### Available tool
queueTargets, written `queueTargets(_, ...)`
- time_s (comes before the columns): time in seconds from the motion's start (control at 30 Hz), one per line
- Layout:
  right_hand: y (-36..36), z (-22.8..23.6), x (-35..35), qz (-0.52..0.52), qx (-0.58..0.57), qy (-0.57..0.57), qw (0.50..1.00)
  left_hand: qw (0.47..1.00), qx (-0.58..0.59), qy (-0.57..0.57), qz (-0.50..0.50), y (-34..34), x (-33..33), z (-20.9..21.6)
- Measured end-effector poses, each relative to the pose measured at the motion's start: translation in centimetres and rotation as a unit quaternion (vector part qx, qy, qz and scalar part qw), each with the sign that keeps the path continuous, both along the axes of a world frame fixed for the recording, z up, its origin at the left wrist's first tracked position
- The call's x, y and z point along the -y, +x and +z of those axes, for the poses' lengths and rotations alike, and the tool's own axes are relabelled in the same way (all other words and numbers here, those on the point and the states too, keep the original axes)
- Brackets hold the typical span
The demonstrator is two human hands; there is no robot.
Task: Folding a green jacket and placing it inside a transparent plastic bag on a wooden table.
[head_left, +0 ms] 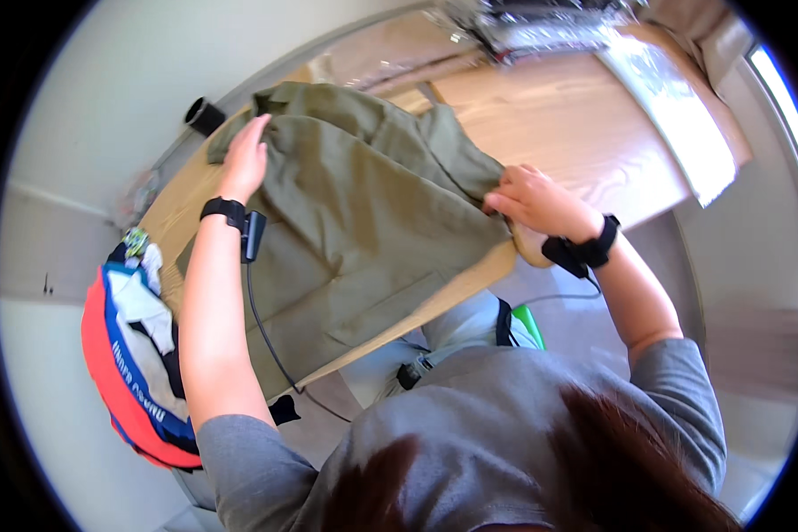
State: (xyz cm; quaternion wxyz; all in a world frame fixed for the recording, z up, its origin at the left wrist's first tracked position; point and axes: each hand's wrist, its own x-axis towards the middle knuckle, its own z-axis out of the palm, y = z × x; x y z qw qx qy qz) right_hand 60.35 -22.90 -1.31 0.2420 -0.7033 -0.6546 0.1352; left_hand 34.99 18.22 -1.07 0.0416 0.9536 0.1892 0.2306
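Note:
An olive green garment (346, 204), shirt-like in cut, lies spread and wrinkled over the wooden table, its near part hanging past the front edge. At its far left part rests my left hand (245, 160), fingers stretched out along the cloth and not gripping it. My right hand (541, 202) is closed on the garment's right edge, fingertips pinching the fabric near the table's front edge. Folds run across the cloth between the two hands. Each wrist wears a black band with a small device and a cable.
Clear plastic-wrapped packages (541, 31) are stacked at the far side of the table (559, 115). White plastic bags (674, 115) lie at the right end. A black cup-like container (205, 116) stands beyond the left edge. A red and blue basket (120, 372) of clothes sits at left.

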Motion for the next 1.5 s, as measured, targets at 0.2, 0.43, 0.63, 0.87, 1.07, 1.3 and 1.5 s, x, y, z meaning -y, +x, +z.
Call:
queueTargets(0.2, 2.0, -0.9, 0.4, 0.004, -0.122, -0.043, 0.992, 0.995, -0.062, -0.05, 0.061, 4.4, -3.1, -3.0)
queueTargets(0.43, 0.4, -0.8, 1.1, -0.078, -0.092, -0.054, 0.991, 0.991, -0.021, -0.12, 0.048, 1.5, -5.3, -0.7)
queueTargets(0.63, 0.0, -2.4, 1.3, -0.094, -0.036, 0.016, 0.995, 0.974, -0.014, -0.124, 0.189, -3.6, -5.5, 2.7)
queueTargets(0.87, -2.3, -2.2, 1.0, -0.086, -0.003, 0.045, 0.995, 0.985, 0.0, -0.048, 0.168, -6.6, -1.8, 5.7)
queueTargets(1.07, -2.9, -3.1, 1.3, -0.106, 0.039, 0.088, 0.99, 0.984, 0.071, -0.028, 0.164, -13.7, 5.2, 10.2)
queueTargets(1.3, -3.9, -2.0, 1.5, -0.137, 0.019, 0.09, 0.986, 0.989, -0.037, 0.03, 0.142, -24.6, 18.5, 5.8)
queueTargets(1.5, -3.7, -2.2, 0.9, -0.137, 0.018, 0.065, 0.988, 0.984, -0.133, -0.05, 0.103, -26.1, 22.4, 1.1)
